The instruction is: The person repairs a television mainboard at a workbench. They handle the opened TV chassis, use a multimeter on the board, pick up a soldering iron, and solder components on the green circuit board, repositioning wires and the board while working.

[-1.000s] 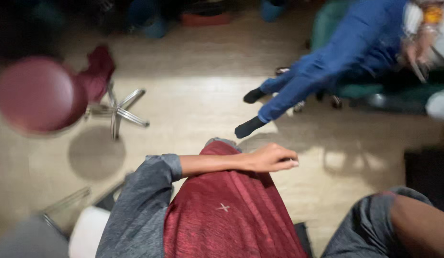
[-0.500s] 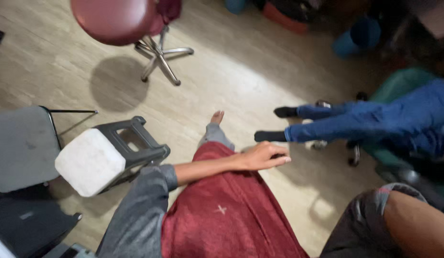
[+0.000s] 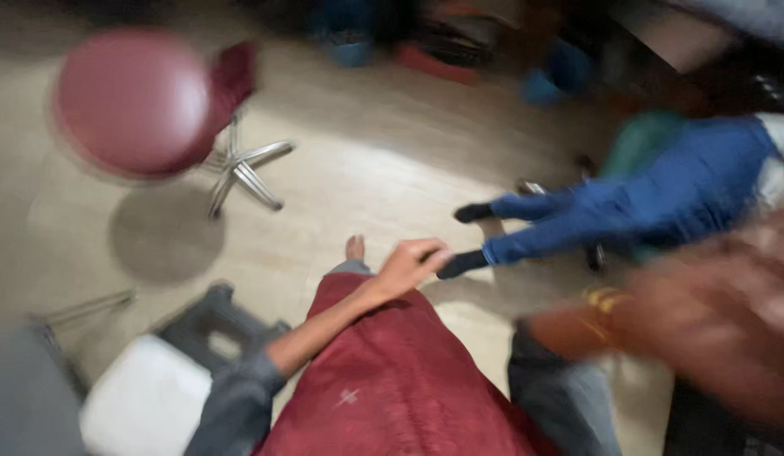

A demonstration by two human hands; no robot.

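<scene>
Left hand (image 3: 409, 263) rests loosely curled, empty, on the red-trousered knee (image 3: 383, 363); right hand (image 3: 729, 338), three o'clock, too blurred to tell.

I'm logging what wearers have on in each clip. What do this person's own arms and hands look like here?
The left arm wears a grey sleeve pushed up near the elbow, leaving the forearm bare; the left hand is bare, with no glove or ring visible. The right hand is badly motion-blurred; a yellowish bangle shows at the wrist, and a grey sleeve covers the arm further back.
</scene>
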